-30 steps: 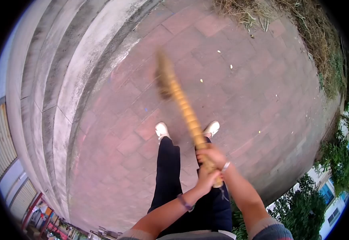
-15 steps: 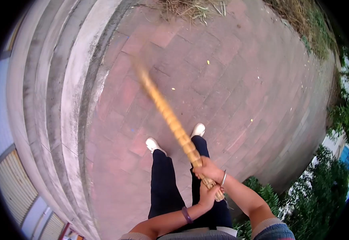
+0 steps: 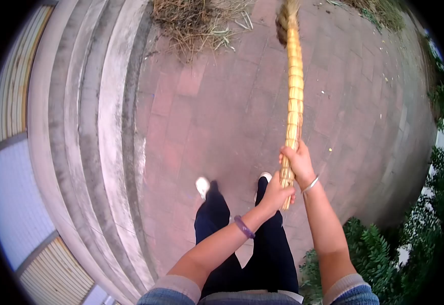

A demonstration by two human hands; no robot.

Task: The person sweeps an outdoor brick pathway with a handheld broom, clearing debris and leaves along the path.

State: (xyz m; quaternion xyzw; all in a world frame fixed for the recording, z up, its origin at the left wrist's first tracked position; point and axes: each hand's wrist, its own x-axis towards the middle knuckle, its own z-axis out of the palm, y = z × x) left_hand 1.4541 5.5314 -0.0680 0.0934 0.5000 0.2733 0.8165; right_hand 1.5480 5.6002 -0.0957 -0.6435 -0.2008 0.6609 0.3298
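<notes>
A yellow straw broom (image 3: 295, 86) with a bound, ribbed handle points away from me, its bristle end cut off at the top edge of the view. My left hand (image 3: 275, 195) is wrapped round the butt end of the handle, and a purple bangle sits on that wrist. Just above it, my right hand (image 3: 299, 163) grips the same handle, with a silver bangle on the wrist. The broom is lifted in front of my body, over the reddish paving (image 3: 222, 112). Whether its bristles touch the ground cannot be seen.
Grey concrete steps (image 3: 112, 127) run along the left side. A heap of dry stalks (image 3: 196, 25) lies on the paving at the top, with more dry grass (image 3: 379, 12) at the upper right. Green shrubs (image 3: 369, 249) grow at the lower right.
The broom has swung from pointing up-left to pointing nearly straight ahead, slightly right. Both hands have moved forward with it, still gripping. The dry heap shows more fully, and my feet have shifted.
</notes>
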